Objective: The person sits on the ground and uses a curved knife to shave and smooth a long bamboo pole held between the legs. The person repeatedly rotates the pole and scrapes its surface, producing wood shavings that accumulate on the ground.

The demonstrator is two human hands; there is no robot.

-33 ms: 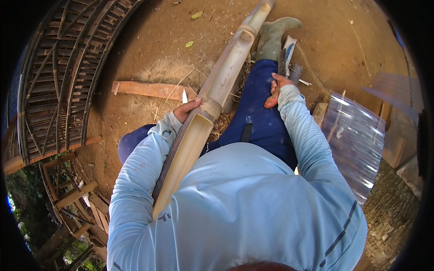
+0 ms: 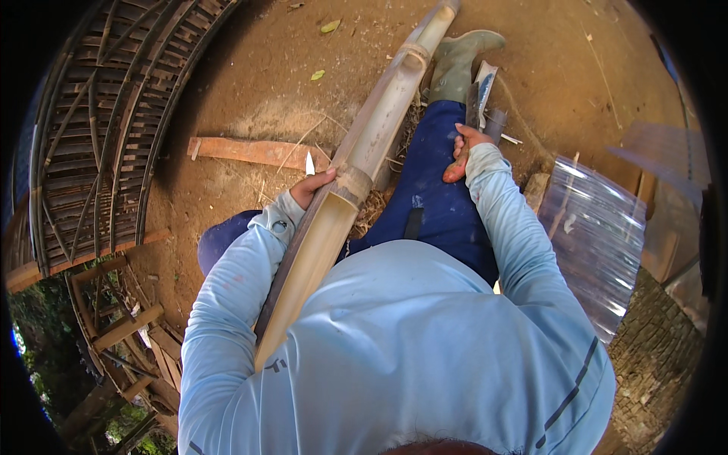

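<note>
A long split bamboo pole (image 2: 379, 136), its pale hollow side up, slants from against my shirt to the far ground. Its near end lies between my left arm and my body. My left hand (image 2: 312, 187) grips the pole's left edge beside a node, thumb on top and the other fingers hidden beneath. My right hand (image 2: 469, 150), over my right leg, is closed round the handle of what looks like a machete (image 2: 484, 87). The blade points away, toward my boot, apart from the bamboo. A small white pointed piece (image 2: 309, 163) shows just beyond my left hand.
A reddish wooden board (image 2: 250, 149) lies on the dirt left of the bamboo. Slatted bamboo framework (image 2: 114, 121) stands at the far left, with timber pieces (image 2: 129, 326) below. Clear corrugated sheeting (image 2: 591, 235) is at the right. My boot (image 2: 455, 64) rests beyond the right hand.
</note>
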